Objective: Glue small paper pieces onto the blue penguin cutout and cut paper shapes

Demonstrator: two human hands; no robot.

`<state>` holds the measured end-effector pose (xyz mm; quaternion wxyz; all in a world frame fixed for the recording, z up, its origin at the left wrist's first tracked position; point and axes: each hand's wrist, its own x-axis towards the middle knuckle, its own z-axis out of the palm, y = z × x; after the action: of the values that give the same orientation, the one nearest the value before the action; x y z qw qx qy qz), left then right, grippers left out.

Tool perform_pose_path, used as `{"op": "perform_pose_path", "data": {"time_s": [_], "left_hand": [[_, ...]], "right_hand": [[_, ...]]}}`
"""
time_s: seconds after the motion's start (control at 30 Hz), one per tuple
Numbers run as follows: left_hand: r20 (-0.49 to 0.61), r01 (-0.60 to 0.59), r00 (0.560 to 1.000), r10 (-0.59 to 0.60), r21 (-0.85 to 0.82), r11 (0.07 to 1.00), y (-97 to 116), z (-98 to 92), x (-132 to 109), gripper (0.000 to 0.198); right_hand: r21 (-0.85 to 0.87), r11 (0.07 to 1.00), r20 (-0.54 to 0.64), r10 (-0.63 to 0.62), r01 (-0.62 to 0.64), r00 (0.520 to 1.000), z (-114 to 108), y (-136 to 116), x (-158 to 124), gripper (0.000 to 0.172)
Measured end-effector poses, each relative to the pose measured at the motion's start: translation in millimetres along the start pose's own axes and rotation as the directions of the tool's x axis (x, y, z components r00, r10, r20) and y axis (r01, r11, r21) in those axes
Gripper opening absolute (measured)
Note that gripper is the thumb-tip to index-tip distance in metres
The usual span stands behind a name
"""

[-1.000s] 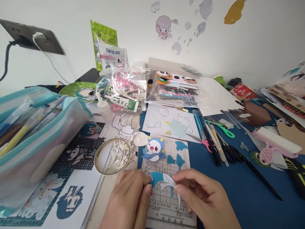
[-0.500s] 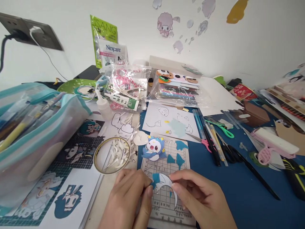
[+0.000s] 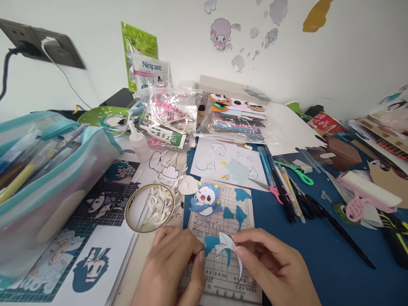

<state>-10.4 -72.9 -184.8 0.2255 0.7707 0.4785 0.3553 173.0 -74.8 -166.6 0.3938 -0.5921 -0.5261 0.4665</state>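
Between the fingertips of my right hand [image 3: 270, 263] is a white curved paper cutout [image 3: 230, 247] with drawn black lines and a thin pointed tail. My left hand [image 3: 174, 265] is closed, its thumb and forefinger pinching the edge of a blue paper cutout [image 3: 211, 244]. The two pieces meet or overlap, and a blue strip shows below the white curve; whether they are joined I cannot tell. Both hands are above a gridded printed pad [image 3: 223, 278]. Farther up the pad lie a blue cartoon character cutout [image 3: 205, 197] and small blue paper pieces [image 3: 240, 214].
A tape ring [image 3: 127, 214] full of paper scraps stands left of the pad. Scissors [image 3: 276, 193] and pens [image 3: 287, 191] lie to the right. A zippered pencil case [image 3: 73, 182] fills the left side. At the back are a glue bottle [image 3: 138, 142] and clear bags [image 3: 236, 127].
The white cutout has shifted slightly right with my right hand and turned a little. More of the blue paper now shows between my hands and under the curve.
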Motion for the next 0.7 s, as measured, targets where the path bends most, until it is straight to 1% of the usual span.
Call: {"op": "perform_pose_path", "data": {"time_s": [0.17,0.23,0.33,0.43,0.53,0.6,0.7], "left_hand": [[0.061,0.054,0.997,-0.053,-0.02,0.998,0.2,-0.5,-2.2,0.018],[0.052,0.051,0.997,-0.049,-0.035,0.998,0.0,0.1,-4.0,0.019],[0.055,0.055,0.997,-0.052,-0.056,0.997,-0.2,2.2,-5.2,0.019],[0.017,0.044,0.999,-0.042,-0.102,0.994,-0.8,4.9,-3.8,0.018],[-0.017,0.011,1.0,-0.013,-0.139,0.99,-1.8,6.8,-0.7,0.018],[-0.001,0.015,1.0,-0.016,-0.132,0.991,-2.4,7.2,0.9,0.017],[0.003,0.017,1.0,-0.016,-0.124,0.992,-3.3,7.3,-0.6,0.017]], "right_hand": [[-0.033,0.999,0.007,-0.01,0.01,1.0,-0.2,-2.0,1.9,0.023],[-0.045,0.999,-0.014,-0.011,0.011,1.0,1.0,-5.0,1.3,0.023],[-0.067,0.998,-0.083,-0.001,-0.005,0.997,5.3,-10.7,-0.9,0.023],[-0.071,0.998,-0.116,-0.006,-0.002,0.993,9.9,-14.6,-2.7,0.022],[-0.059,0.997,-0.111,-0.052,0.046,0.992,11.8,-15.6,-3.0,0.017],[-0.069,0.994,-0.115,-0.091,0.083,0.989,11.5,-15.7,-2.6,0.014],[-0.127,0.983,-0.125,-0.147,0.131,0.981,10.3,-15.3,-2.8,0.015]]}}
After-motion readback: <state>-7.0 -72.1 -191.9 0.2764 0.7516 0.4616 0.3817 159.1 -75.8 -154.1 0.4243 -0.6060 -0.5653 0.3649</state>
